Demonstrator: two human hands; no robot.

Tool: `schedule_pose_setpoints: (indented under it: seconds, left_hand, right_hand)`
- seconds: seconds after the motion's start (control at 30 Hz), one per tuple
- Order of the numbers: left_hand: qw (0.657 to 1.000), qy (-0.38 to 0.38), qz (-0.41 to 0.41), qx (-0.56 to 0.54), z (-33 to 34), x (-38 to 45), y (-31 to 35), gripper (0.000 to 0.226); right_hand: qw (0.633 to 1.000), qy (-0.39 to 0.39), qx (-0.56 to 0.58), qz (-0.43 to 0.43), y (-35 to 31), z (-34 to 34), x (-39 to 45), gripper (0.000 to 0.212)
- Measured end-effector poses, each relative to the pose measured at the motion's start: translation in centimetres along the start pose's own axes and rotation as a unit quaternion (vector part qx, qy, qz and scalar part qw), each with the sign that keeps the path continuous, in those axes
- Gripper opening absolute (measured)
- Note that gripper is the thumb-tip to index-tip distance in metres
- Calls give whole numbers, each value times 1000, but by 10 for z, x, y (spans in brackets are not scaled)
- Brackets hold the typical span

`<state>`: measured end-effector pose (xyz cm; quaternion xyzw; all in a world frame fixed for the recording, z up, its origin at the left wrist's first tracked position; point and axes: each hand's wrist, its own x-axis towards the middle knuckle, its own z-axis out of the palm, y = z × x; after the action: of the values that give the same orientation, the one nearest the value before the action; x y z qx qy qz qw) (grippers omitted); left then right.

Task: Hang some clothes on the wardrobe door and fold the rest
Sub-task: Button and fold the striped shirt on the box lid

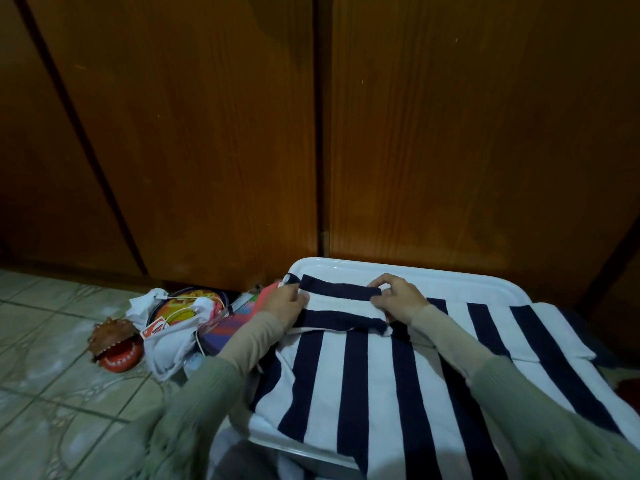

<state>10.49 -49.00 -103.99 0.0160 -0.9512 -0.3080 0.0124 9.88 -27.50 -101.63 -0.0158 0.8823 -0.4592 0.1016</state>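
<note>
On the white surface [450, 277] before the wardrobe door [485, 133], the left hand [289, 301] and right hand [401, 299] each pinch an end of the navy-and-white striped garment's [363, 382] folded far edge, the cloth spreading nearer than both grips.

wood panels [207, 133] behind | pale tiled floor [52, 393] | dim light

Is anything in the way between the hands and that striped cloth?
Nothing visible. The left hand and right hand already pinch the far folded edge of the striped cloth, which lies on the white table.
</note>
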Motion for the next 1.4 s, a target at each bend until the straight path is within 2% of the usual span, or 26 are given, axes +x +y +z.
schedule_pose_setpoints:
  seconds: [0.13,0.2,0.3,0.43,0.5,0.53,0.6,0.67,0.7,0.83,0.9,1.0,1.1,1.2,1.4]
  left_hand:
    - [988,-4,42,149,2,-5,10,27]
    - [977,3,57,204,3,-7,14,23]
    - [980,31,59,189,1,-12,14,25]
    - [966,107,100,213,2,-13,15,43]
    - [953,123,138,239,8,-12,21,46]
    - [957,103,155,220,11,-13,24,46]
    - [973,12,149,177,21,-15,32,48]
    - [966,-89,118,213,30,-18,33,50]
    - [954,-116,112,251,32,-18,31,50]
    - [954,-122,103,254,34,-17,23,52]
    - [955,-133,100,246,34,-18,22,58]
    - [954,-160,92,238,32,-18,23,74]
    - [950,-170,91,247,31,-15,23,81]
    - [944,-177,95,261,32,-13,24,90]
    - [942,-173,94,270,35,-4,26,89]
  right_hand:
    - [998,34,-53,-21,9,12,-2,29]
    - [990,63,-119,-46,11,20,-4,35]
    - [960,101,-246,-82,12,27,-10,39]
    - [926,145,-317,-146,11,30,-14,35]
    - [910,116,-357,-175,8,35,-15,42]
    - [908,84,-372,-176,7,39,-15,47]
    - [905,4,-397,-151,8,48,-15,51]
    - [895,-51,-428,-120,12,52,-12,52]
    - [893,-62,-433,-108,15,53,-10,53]
    - [923,-78,-369,-74,23,42,-8,55]
    - [927,-76,-361,-70,28,33,-11,53]
    - [917,-48,-392,-62,44,15,-13,50]
    - [891,-16,-452,-48,67,-4,-16,52]
    - [899,-9,-437,-16,82,-23,-22,53]
    - [879,33,-471,63,110,-55,-45,57]
